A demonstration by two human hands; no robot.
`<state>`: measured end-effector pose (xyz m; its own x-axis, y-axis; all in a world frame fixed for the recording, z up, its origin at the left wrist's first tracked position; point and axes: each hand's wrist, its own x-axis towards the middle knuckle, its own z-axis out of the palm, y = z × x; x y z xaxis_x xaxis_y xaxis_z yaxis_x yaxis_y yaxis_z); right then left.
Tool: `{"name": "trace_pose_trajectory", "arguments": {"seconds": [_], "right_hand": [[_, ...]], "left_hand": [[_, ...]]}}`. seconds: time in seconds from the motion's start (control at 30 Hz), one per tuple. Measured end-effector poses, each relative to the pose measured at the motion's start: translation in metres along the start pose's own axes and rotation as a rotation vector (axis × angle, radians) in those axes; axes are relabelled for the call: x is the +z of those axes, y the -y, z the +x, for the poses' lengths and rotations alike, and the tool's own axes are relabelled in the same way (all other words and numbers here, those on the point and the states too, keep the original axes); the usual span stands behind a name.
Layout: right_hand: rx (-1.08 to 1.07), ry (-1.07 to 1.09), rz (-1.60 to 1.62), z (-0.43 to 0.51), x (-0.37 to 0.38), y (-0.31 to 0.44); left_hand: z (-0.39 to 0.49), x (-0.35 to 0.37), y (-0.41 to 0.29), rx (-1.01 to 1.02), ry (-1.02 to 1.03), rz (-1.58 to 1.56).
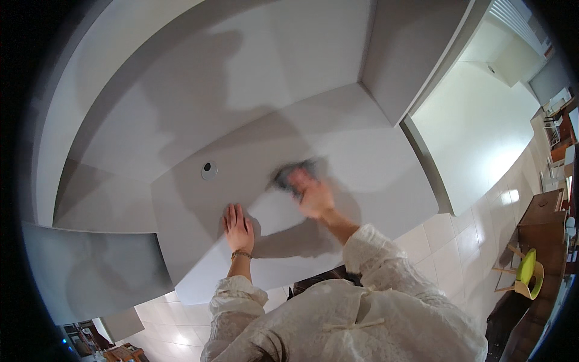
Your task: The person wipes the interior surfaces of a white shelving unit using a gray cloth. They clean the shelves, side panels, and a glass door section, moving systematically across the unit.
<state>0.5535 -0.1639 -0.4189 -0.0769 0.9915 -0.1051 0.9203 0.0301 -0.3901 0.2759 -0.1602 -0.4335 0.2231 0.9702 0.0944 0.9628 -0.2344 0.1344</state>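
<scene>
My right hand (315, 197) grips a dark grey cloth (288, 175) against the pale desk top (380, 167). Motion blurs both the cloth and the fingers, so the folds cannot be made out. To the left, my left hand (239, 230) lies flat on the same surface, palm down and holding nothing. A bracelet (241, 254) circles that wrist. Beyond the left fingertips, a round white cable grommet (209, 170) with a dark hole is set in the desk top.
Pale upright panels enclose the desk at the back (307, 54) and right side (407, 54). Another white desk top (479, 135) adjoins on the right, a grey surface (99, 271) on the left. A chair with a green cushion (526, 268) stands on the tiled floor (438, 253) at right.
</scene>
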Motion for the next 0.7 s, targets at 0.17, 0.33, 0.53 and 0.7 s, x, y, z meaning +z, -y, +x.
{"name": "trace_pose_trajectory", "arguments": {"seconds": [0.17, 0.33, 0.53, 0.7], "right_hand": [[-0.155, 0.021, -0.033, -0.026, 0.005, -0.006], [0.455, -0.232, -0.163, 0.015, -0.053, -0.135], [0.558, -0.133, -0.257, 0.080, -0.052, -0.114], [-0.145, 0.029, -0.277, 0.063, 0.002, -0.009]], "left_hand": [[0.000, -0.002, -0.001, -0.028, 0.036, -0.007], [0.001, -0.006, -0.002, -0.023, 0.040, -0.028], [0.000, -0.009, -0.005, -0.068, 0.069, -0.059], [-0.003, -0.008, -0.005, -0.086, 0.007, -0.092]]}}
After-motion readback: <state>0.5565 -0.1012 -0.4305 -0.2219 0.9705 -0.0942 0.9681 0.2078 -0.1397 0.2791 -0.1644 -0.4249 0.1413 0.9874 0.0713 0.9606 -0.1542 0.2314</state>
